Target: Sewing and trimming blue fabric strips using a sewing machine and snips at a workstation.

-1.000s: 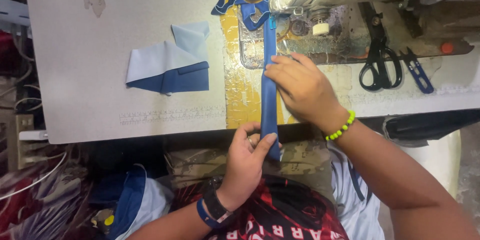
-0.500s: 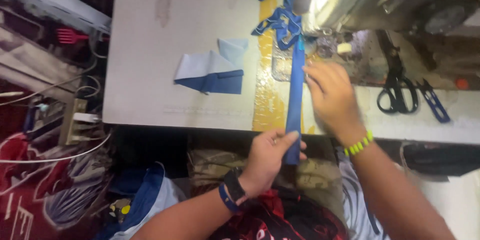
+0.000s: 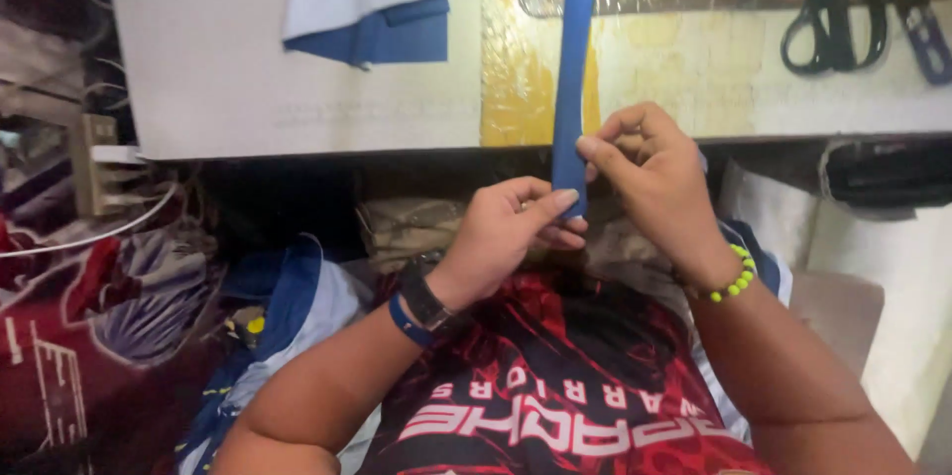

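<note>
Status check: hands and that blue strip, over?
Left hand and right hand both pinch the long blue fabric strip at its near end. Strip runs up across the table edge. Nothing obstructing.

Left wrist: black watch (image 3: 424,294) beside a blue band (image 3: 407,321)
Right wrist: yellow-green bead bracelet (image 3: 731,277)
Shirt (image 3: 555,386): red and black, white lettering

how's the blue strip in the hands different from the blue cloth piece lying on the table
The blue strip is long and narrow; the blue cloth piece is short and wide. The strip is pinched at its near end by the left hand and right hand; the cloth piece lies untouched, overlapping a pale piece. Both look the same blue.
</note>
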